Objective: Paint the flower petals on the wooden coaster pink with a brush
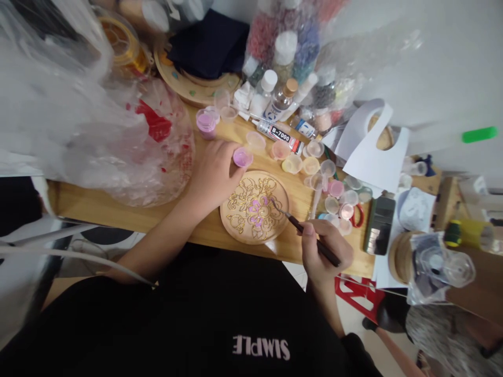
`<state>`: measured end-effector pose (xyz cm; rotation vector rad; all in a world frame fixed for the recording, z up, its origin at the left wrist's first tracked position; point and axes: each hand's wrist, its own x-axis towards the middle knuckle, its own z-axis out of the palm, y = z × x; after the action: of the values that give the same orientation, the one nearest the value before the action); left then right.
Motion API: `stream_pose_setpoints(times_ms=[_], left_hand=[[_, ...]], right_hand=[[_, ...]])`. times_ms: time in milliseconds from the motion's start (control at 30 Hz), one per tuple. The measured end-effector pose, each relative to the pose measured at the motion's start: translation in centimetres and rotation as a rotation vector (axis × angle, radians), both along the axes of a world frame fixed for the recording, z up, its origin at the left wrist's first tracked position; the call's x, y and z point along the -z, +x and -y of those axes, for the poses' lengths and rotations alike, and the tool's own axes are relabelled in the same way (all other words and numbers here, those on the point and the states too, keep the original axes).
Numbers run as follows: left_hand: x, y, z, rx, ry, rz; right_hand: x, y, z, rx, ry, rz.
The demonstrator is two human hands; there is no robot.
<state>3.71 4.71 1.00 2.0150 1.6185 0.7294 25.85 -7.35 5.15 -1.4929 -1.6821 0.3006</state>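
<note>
A round wooden plaque (231, 234) lies on the table in front of me, with a raised gold wire flower pattern. Several petals near its middle are filled with purple. My right hand (326, 248) grips a thin dark-handled tool (294, 222), its bent metal tip over the petals. Whether the tip is a small spoon or a spatula, I cannot tell. At the plaque's upper left edge, my left hand (216, 175) holds a small cup of purple material (242, 157) between thumb and fingers. Just above that cup lies a clear lid (256, 140).
Small colour cups (311, 165) crowd the right of the plaque. Behind stand bottles (269, 81) and a B-7000 glue tube (280, 136). A plastic bag (149, 152) covers the left side. A black phone-like case (380, 225) and red-handled scissors (357, 215) lie right.
</note>
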Motion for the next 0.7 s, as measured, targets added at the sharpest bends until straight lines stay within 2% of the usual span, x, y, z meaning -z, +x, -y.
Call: stream_pose_setpoints(times_ms=[333,467,567,700], left_hand=[[0.2,-0.1,0.0,-0.004,-0.007,0.027],[0.0,-0.4,-0.2,-0.008,-0.063,0.069],[-1.3,-1.4,0.1,0.017,-0.124,0.161],[-4.2,-3.9,2.0,0.075,-0.186,0.341]], right_hand=[[-0.5,-0.2,0.0,0.028,-0.019,-0.007],[-0.3,-0.1,0.2,0.061,0.001,-0.076],[0.2,0.1,0.4,0.117,-0.038,-0.193],[0.7,0.3,0.4,0.214,-0.100,-0.410]])
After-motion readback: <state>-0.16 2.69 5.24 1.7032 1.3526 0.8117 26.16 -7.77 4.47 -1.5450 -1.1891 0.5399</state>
